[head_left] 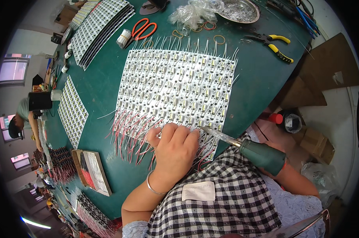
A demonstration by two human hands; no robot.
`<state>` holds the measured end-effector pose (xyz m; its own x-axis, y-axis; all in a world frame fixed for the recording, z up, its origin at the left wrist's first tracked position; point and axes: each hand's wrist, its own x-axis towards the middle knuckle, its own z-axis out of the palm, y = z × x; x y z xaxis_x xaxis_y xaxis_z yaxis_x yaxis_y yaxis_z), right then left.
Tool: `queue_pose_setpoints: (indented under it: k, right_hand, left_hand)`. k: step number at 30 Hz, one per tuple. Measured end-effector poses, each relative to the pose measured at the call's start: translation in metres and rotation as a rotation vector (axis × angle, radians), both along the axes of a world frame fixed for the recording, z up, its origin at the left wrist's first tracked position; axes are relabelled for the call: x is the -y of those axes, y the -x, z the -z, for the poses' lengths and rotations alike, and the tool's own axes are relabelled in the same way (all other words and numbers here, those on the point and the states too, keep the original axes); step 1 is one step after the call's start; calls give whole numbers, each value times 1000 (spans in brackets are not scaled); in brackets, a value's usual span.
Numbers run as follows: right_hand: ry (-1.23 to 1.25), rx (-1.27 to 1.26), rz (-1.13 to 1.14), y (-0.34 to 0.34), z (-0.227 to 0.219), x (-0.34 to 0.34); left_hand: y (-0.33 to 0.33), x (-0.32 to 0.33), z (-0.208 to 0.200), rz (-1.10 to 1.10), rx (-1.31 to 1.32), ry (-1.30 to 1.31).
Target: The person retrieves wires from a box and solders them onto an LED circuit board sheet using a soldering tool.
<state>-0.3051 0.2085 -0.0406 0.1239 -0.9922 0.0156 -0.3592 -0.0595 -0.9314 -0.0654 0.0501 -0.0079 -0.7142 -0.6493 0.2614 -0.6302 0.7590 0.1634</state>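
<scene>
A panel of white circuit boards (175,83) lies in front of me on the green table, covered with small components. Thin pale wires stick out along its far edge, and red and white wires (128,135) hang off its near edge. My left hand (174,144) rests on that near edge, fingers curled down and closed among the wires; what they pinch is hidden. My right hand (281,173), mostly covered by the green handle, grips a soldering iron (260,154). The iron's tip meets the panel's near edge just right of my left fingers.
Red-handled scissors (144,28), rubber bands (219,39), a metal dish (243,11) and yellow-handled pliers (274,45) lie beyond the panel. Stacked panels (100,31), another panel (73,113) and an open box of wires (93,172) are on the left. A person (22,115) works farther left.
</scene>
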Motion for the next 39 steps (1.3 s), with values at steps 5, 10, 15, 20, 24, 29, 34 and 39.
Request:
queue_pose_setpoints:
  k: [5, 10, 15, 20, 24, 29, 34, 39]
  right_hand:
    - [-53, 87, 206, 1, -13, -5]
    - [-80, 285, 191, 3, -20, 11]
    - [8, 334, 428, -7, -2, 0]
    - [79, 139, 282, -6, -13, 32]
    - [104, 51, 266, -14, -25, 49]
    - [48, 99, 228, -17, -32, 57]
    - [16, 136, 244, -27, -29, 63]
    - [-3, 158, 261, -30, -28, 64]
  left_hand:
    - [6, 2, -4, 16, 1, -5]
    - [-3, 9, -7, -12, 50, -48]
    - [-6, 1, 5, 18, -96, -76]
    - [-38, -5, -9, -108, -263, 25]
    - [-134, -7, -19, -549, -282, 226]
    - [-308, -29, -25, -1098, -123, 465]
    - [-381, -60, -12, -1386, 212, 225]
    - [-384, -53, -3, -1212, 250, 168]
